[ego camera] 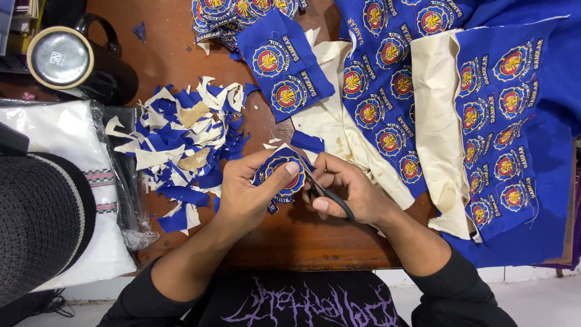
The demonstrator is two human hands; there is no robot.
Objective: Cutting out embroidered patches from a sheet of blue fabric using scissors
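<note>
Left hand: our left hand (245, 194) pinches a round embroidered patch (279, 177) on blue cloth, thumb pressed on its face, fingers closed behind it.
Right hand: our right hand (345, 188) is closed through the black handles of a pair of scissors (324, 191), whose blades reach up along the patch's right edge.
Patch position: it sits just above the near edge of the table, between our two hands, lifted off the wood as far as we can tell.
Done so far: we judge a good share is cut. A heap of blue and cream offcuts (181, 151) lies left of our hands, and a stack of trimmed round patches (236, 18) rests at the far edge.
Left to do: a lot, by our reckoning. A small blue piece with two emblems (283, 63) lies above our hands, and long blue strips of uncut emblems (387, 103) with cream backing stretch to the right, beside a wider blue sheet (514, 133) carrying more rows.
Surface: a brown wooden table (290, 236), bare only close to us.
Surroundings: a black mug with a pale lid (72, 60) stands at the far left; a white fabric in clear plastic wrap (78, 181) and a dark woven hat (36, 224) lie to the left. Pale floor shows below the table edge.
</note>
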